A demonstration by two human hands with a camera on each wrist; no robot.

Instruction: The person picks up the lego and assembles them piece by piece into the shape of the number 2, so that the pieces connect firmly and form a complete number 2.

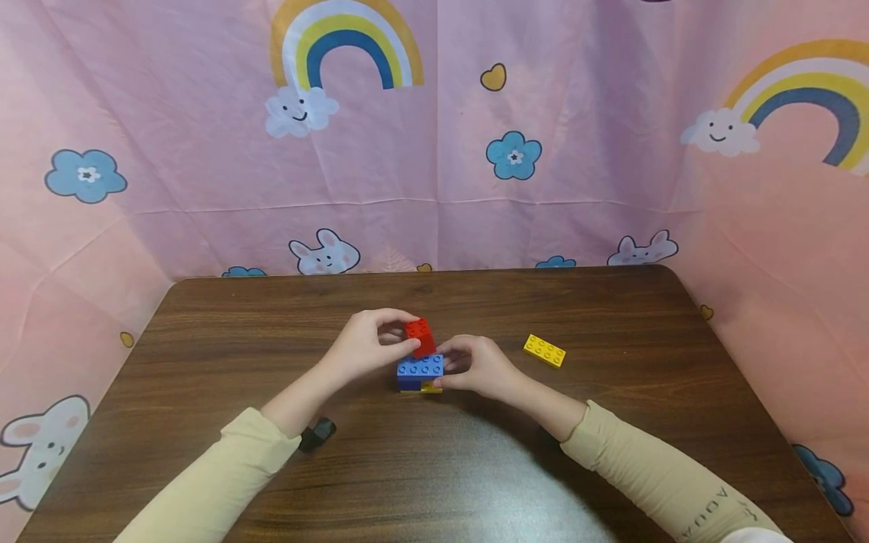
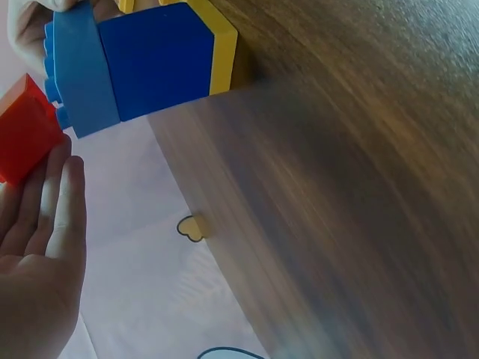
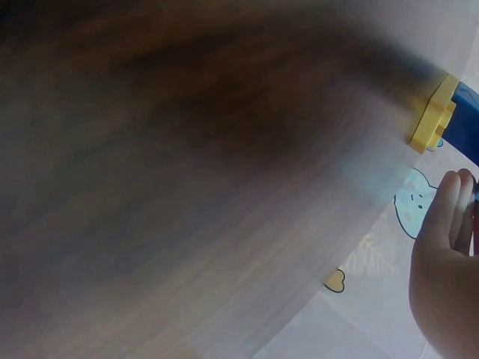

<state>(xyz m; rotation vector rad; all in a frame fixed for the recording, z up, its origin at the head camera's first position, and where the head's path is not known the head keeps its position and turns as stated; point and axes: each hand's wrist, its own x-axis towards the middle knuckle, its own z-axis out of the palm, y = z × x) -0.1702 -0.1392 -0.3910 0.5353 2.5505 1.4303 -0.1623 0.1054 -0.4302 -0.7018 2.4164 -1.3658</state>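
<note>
In the head view my left hand (image 1: 366, 343) pinches a red brick (image 1: 419, 337) between thumb and fingers. The red brick is tilted just above a light blue brick (image 1: 419, 368), at its studs. Under the light blue brick sits a dark blue brick (image 2: 159, 63), on a yellow base (image 2: 224, 46) that rests on the table. My right hand (image 1: 483, 367) grips the right side of this stack, thumb in front and fingers behind. In the right wrist view the yellow base (image 3: 434, 118) shows beside my right hand, whose fingertips are partly cut off.
A loose yellow brick (image 1: 545, 351) lies on the brown wooden table (image 1: 434, 467), right of the stack. A small black object (image 1: 317, 435) shows by the left cuff. A pink printed cloth (image 1: 421, 166) hangs behind the table and along both sides.
</note>
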